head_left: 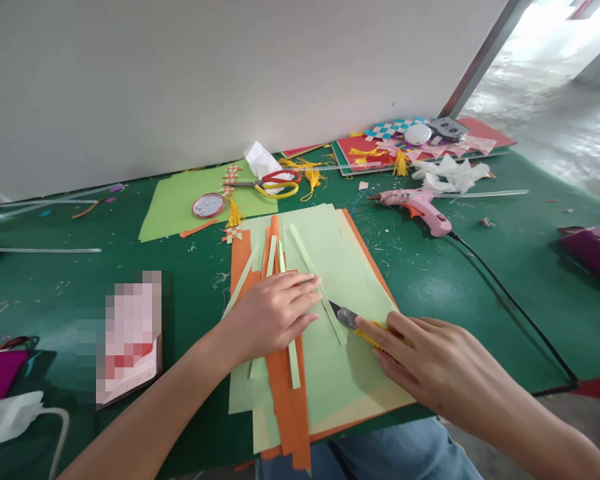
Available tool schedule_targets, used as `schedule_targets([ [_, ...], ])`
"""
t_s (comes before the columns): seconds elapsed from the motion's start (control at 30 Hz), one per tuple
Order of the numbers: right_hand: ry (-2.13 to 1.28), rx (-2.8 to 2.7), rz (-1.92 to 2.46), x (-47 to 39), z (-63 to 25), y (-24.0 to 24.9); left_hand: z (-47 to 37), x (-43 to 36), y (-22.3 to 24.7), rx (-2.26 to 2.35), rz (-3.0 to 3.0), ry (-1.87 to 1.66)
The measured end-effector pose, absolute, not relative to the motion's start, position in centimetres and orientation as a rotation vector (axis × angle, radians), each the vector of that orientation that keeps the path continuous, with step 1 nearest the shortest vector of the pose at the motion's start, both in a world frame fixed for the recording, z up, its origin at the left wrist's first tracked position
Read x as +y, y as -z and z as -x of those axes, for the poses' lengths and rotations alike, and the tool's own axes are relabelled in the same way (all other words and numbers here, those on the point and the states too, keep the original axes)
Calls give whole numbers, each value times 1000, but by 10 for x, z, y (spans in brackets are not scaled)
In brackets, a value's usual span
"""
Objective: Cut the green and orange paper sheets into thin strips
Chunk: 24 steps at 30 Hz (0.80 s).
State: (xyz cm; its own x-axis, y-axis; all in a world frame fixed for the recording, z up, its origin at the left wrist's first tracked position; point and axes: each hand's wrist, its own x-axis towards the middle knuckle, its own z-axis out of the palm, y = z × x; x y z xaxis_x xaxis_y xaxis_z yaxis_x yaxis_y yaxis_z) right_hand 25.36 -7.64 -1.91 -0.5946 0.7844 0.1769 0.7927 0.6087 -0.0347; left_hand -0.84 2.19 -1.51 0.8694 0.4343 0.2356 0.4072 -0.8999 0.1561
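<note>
Light green sheets (357,280) lie on orange paper at the table's front, with narrow pale green strips (303,250) and orange strips (285,393) on top. My left hand (275,310) rests palm down across the strips, its fingers extended to the right and hiding part of them. In my right hand (420,353) is a yellow utility knife (353,319), its dark blade pointing up and left beside a pale green strip. My right fingers are wrapped round its handle.
Scissors (275,185), a round tin (209,205) and a green sheet (167,207) lie behind the strips. A pink glue gun (420,205) with a black cable is at the right. A phone (133,340) lies left; a white plug (10,417) sits front left.
</note>
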Motion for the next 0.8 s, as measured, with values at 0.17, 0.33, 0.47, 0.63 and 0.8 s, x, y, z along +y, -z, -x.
schedule_targets([
  [0.17, 98, -2656, 1327, -75, -251, 18, 7, 22, 14, 658, -2946, -424],
  [0.33, 103, -2666, 1336, -77, -253, 20, 7, 23, 15, 656, -2949, -422],
  [0.47, 116, -2672, 1343, -77, -254, 21, 7, 23, 16, 655, -2949, -420],
  [0.63, 141, -2655, 1347, -74, -252, 21, 8, 23, 16, 655, -2947, -416],
  [0.8, 150, -2641, 1349, -70, -251, 19, 9, 23, 15, 652, -2937, -417],
])
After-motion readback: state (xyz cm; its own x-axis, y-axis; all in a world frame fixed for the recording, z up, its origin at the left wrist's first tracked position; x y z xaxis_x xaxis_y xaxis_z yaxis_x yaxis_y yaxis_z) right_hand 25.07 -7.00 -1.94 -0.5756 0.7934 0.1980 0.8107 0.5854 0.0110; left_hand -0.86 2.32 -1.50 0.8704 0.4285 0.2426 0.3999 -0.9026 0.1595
